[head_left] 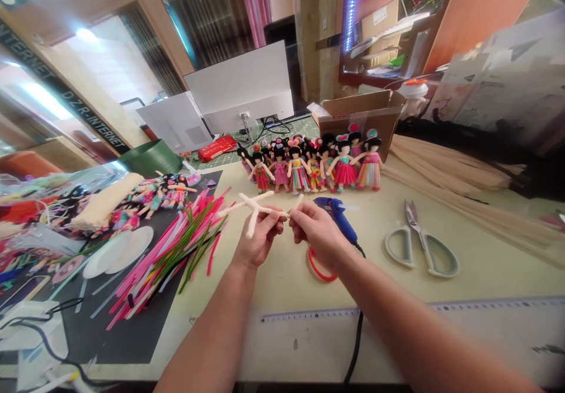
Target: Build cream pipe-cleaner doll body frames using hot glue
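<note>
A cream pipe-cleaner figure (255, 205) with thin limbs is held above the table between my two hands. My left hand (261, 235) pinches one of its twisted limbs between thumb and fingers. At the end of that same limb, my right hand (311, 223) has its fingertips closed on the pipe cleaner, and a short piece sticks up above them. A blue hot glue gun (339, 216) lies just beyond my right hand. Partly under my right wrist is a red ring (318, 268). Scissors (419, 240) with white handles lie farther right.
Several finished dolls (298, 166) stand before a cardboard box (362, 113). Loose pipe cleaners (176, 252) lie left, near white plates (119, 252) and a heap of dolls (136, 202). A ruler (309, 315) runs along the front; beige strips (463, 169) lie right.
</note>
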{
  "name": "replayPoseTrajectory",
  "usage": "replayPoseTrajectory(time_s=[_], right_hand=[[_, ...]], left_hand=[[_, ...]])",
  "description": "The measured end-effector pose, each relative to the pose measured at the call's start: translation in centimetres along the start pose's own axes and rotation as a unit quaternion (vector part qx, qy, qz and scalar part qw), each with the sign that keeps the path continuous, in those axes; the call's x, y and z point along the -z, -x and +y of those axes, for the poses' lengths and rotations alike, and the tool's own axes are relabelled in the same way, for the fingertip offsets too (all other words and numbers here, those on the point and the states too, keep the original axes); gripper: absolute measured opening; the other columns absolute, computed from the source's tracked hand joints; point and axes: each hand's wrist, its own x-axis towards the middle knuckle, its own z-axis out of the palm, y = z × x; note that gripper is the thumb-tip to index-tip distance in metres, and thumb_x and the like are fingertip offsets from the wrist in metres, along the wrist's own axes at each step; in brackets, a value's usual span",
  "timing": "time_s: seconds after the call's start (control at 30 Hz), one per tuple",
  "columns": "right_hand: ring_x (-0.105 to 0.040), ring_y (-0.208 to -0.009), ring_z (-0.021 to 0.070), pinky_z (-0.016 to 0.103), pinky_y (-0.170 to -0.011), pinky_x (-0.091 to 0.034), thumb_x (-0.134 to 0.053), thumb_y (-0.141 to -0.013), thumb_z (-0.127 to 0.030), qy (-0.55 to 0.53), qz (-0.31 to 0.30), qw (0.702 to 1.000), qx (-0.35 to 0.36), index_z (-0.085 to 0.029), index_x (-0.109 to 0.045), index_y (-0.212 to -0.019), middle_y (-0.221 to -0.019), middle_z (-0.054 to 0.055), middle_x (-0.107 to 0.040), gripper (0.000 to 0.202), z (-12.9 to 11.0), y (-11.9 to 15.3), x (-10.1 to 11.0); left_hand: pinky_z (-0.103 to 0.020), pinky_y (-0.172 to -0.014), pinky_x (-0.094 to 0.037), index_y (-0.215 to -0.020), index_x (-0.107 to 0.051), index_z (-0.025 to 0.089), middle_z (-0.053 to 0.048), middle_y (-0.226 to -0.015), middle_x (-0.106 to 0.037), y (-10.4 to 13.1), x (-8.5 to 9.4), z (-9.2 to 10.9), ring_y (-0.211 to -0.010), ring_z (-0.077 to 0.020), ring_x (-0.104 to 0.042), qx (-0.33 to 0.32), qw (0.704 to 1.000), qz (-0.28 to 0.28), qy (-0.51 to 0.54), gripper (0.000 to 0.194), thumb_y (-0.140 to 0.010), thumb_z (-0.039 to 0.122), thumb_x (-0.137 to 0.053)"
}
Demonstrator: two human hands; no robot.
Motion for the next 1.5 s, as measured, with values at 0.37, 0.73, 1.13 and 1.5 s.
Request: replayPoseTrajectory(time_s=[0.37,0.73,1.13,1.5], right_hand=[[-0.046,-0.052,0.0078,0.024,-0.049,-0.037,-0.063,-0.078,-0.032,-0.049,-0.068,0.992,-0.09,-0.017,-0.056,-0.069,-0.064,-0.001,-0.055,0.019,0.0,-0.2,0.8],[-0.043,-0.05,0.0054,0.021,-0.047,-0.034,-0.076,-0.072,-0.033,-0.132,-0.147,0.974,-0.114,-0.016,-0.057,-0.069,-0.062,-0.003,-0.053,0.026,0.0,-0.1,1.0],[-0.045,-0.049,0.0035,0.018,-0.047,-0.038,-0.077,-0.073,-0.032,-0.139,-0.175,0.96,-0.167,-0.014,-0.061,-0.077,-0.066,-0.003,-0.056,0.025,-0.2,0.1,0.8],[-0.048,-0.053,0.004,0.017,-0.048,-0.043,-0.074,-0.077,-0.032,-0.138,-0.218,0.948,-0.185,-0.012,-0.063,-0.08,-0.072,0.0,-0.059,0.023,-0.2,0.2,0.9]], left_hand=[[-0.023,-0.059,-0.039,-0.079,-0.069,0.015,-0.001,-0.07,-0.062,-0.1,0.8,0.7,-0.061,-0.0085,-0.05,-0.035,0.997,-0.014,-0.074,0.023,-0.069,0.033,-0.08],[-0.025,-0.061,-0.036,-0.078,-0.069,0.016,-0.001,-0.069,-0.06,-0.2,1.6,1.2,-0.063,-0.0095,-0.046,-0.029,0.995,-0.052,-0.079,0.027,-0.068,0.038,-0.08],[-0.028,-0.065,-0.038,-0.078,-0.068,0.016,-0.002,-0.066,-0.06,-0.1,1.7,1.4,-0.065,-0.0125,-0.05,-0.023,0.991,-0.099,-0.091,0.026,-0.072,0.039,-0.077],[-0.028,-0.057,-0.043,-0.083,-0.066,0.016,-0.002,-0.066,-0.064,0.0,1.6,1.8,-0.058,-0.0142,-0.058,-0.01,0.986,-0.153,-0.064,0.023,-0.076,0.037,-0.074]])
